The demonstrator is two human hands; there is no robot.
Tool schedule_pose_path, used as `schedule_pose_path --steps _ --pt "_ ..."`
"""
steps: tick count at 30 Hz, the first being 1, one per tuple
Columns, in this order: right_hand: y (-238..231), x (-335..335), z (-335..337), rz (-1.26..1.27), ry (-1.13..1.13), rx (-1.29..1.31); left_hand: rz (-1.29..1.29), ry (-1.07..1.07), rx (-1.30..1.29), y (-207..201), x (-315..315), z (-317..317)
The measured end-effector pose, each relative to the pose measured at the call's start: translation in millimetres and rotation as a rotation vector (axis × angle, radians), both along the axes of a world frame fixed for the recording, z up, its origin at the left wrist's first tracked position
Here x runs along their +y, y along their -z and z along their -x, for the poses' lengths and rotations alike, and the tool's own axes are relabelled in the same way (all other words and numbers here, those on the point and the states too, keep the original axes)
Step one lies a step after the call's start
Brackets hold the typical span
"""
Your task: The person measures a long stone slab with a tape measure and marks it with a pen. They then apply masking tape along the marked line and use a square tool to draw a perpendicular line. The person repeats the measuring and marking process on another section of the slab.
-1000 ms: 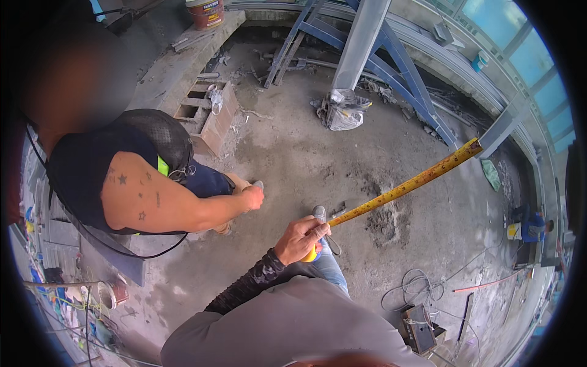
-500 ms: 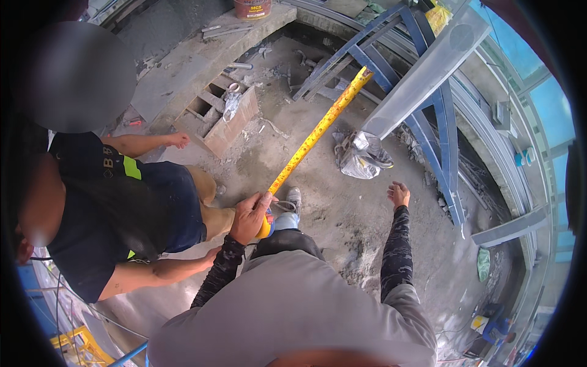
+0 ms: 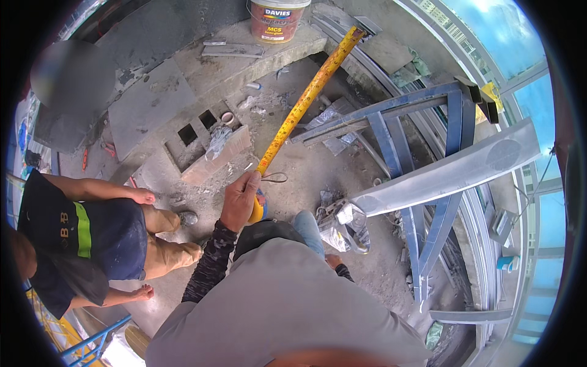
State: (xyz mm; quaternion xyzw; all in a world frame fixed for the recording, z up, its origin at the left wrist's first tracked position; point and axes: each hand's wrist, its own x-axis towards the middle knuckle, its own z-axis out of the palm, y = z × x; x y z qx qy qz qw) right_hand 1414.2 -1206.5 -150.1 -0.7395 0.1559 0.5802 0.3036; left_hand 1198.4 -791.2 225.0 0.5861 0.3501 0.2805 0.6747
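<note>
My left hand (image 3: pixel 239 205) is closed round a scuffed yellow tape measure (image 3: pixel 292 125), extended ahead of me, dark-blotched and printed with markings; my right hand (image 3: pixel 334 261) is partly hidden, so I cannot tell its grip; a red bucket (image 3: pixel 276 25) bears printed lettering.

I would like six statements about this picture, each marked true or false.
1. The left hand holds a tape. True.
2. Both hands grip the tape. False: the right hand is apart from it.
3. The bucket stands on the ledge. True.
4. The tape is fully wound in. False: its blade extends.
5. A co-worker is at the picture's left. True.
6. The co-worker's stripe is red. False: the stripe is yellow-green.
</note>
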Motion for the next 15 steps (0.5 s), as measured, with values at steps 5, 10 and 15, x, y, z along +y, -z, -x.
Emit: schedule_pose_path --steps 5,10,15 --pt "9.4 82.1 -123.9 0.002 0.026 0.033 0.050 -0.078 -0.098 14.3 84.0 -132.4" --pt "25.7 201.9 -303.8 -0.070 0.050 -0.080 0.227 -0.298 -0.305 20.9 160.6 -236.1" --pt "-33.3 387.3 -487.1 -0.225 -0.223 -0.256 0.229 -0.521 -0.514 5.6 233.3 -272.0"
